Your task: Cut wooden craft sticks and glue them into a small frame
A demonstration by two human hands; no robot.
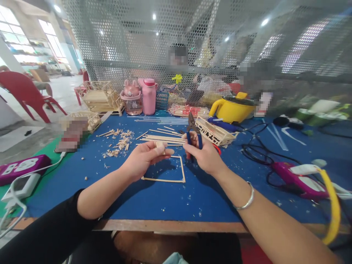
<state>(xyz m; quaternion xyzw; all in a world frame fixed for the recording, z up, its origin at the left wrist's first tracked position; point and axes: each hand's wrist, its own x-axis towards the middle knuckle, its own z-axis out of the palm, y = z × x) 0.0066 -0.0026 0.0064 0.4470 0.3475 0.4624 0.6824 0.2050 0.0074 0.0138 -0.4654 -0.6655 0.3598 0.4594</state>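
I find no writing or brand I can read here; one patch at far left is blurred. My left hand (145, 157) hovers above the blue table (165, 198), palm turned in, fingers closed around one short wooden stick piece (160, 145). My right hand (205, 156), a silver bangle (245, 200) on its wrist, grips one pair of blue-handled cutters (193, 131), blades pointing up and away. The cutters stand just right of the stick piece, not touching it. Directly below my hands lies one stick frame (170, 172), three sides visible, flat on the table. A loose bundle of long sticks (163, 138) lies just beyond. Offcuts (119, 143) are scattered to the far left. Two pink bottles (140, 96) stand at the far edge, one yellow pot (232, 107) to their right, and one pink glue gun (291, 178) at near right.
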